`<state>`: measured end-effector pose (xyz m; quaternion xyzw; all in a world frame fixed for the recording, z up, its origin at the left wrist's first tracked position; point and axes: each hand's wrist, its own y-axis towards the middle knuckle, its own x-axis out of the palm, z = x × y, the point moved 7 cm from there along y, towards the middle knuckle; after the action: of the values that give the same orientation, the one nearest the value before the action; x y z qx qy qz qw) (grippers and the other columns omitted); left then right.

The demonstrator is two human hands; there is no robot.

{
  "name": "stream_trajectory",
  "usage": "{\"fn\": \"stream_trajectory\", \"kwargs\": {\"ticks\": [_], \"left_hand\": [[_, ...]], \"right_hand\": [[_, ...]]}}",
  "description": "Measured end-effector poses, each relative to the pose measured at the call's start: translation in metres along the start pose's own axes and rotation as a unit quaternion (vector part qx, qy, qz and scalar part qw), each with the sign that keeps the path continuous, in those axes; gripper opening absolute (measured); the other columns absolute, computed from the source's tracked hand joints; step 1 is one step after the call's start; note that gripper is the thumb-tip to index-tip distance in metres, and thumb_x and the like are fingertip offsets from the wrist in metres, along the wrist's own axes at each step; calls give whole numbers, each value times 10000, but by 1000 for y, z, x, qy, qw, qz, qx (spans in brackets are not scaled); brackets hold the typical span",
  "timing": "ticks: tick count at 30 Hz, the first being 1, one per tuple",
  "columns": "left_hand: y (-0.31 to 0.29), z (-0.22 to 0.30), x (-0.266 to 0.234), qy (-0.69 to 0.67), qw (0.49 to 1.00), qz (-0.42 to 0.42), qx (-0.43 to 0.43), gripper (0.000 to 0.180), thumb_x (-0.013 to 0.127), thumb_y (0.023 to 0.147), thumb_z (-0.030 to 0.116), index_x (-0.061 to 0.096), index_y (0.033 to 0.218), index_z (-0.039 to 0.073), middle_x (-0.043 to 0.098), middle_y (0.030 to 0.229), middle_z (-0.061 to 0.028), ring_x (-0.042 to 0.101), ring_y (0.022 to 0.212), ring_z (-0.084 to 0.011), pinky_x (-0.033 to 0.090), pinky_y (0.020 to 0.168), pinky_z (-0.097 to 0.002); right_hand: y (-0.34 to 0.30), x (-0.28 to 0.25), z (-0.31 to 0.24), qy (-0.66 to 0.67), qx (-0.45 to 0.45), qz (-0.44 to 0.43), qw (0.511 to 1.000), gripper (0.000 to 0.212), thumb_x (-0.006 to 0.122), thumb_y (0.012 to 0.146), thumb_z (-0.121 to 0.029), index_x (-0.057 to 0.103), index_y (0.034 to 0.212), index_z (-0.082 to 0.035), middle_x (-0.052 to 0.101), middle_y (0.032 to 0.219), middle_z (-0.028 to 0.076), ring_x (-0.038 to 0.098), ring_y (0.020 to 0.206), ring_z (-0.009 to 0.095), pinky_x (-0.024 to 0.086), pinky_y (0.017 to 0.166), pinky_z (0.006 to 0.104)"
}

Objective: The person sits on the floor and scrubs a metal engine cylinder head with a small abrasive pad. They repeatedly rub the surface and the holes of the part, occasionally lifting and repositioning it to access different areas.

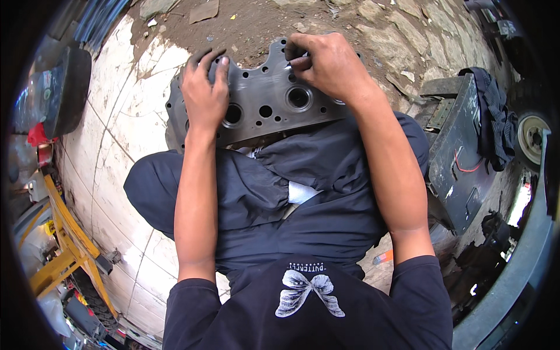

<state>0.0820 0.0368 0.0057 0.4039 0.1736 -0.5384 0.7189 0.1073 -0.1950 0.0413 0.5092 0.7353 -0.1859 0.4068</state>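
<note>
A dark grey metal engine part (pixel 251 93), flat-faced with round holes and a scalloped far edge, lies in front of my crossed legs. It looks like a cylinder head. Over its left end rests my left hand (pixel 204 96), fingers apart and nothing held in them. My right hand (pixel 329 64) is above the far right portion, its fingers curled together in a pinch close to the surface. Whatever those fingertips hold, if anything, is too small or hidden to make out. Smudges darken the fingers of both hands.
Pale tiles (pixel 116 175) cover the floor on the left, with dirt and stones (pixel 391 41) beyond the part. A grey metal box (pixel 461 157) with a dark cloth (pixel 493 116) stands right. At left are a yellow metal frame (pixel 70 251) and a black container (pixel 69 90).
</note>
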Motion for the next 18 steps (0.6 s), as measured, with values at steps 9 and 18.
{"fn": "stream_trajectory", "kwargs": {"ticks": [9,18], "left_hand": [[17,-51,-49,-45,979,22,-197,372,611,1050,325,769,1245,51,764,1177,-202,719,1105,-343,521,995,-393],[16,-57,-41,-182,957,-9,-226,326,557,1046,165,769,1283,95,780,1111,-135,683,1087,-187,487,996,-307]], "right_hand": [[0,8,-10,-95,33,3,995,247,806,778,10,658,976,6,738,890,206,760,862,363,590,740,451],[5,4,-16,-70,18,-5,997,144,680,780,95,657,903,24,764,885,209,770,887,362,607,764,478]]}}
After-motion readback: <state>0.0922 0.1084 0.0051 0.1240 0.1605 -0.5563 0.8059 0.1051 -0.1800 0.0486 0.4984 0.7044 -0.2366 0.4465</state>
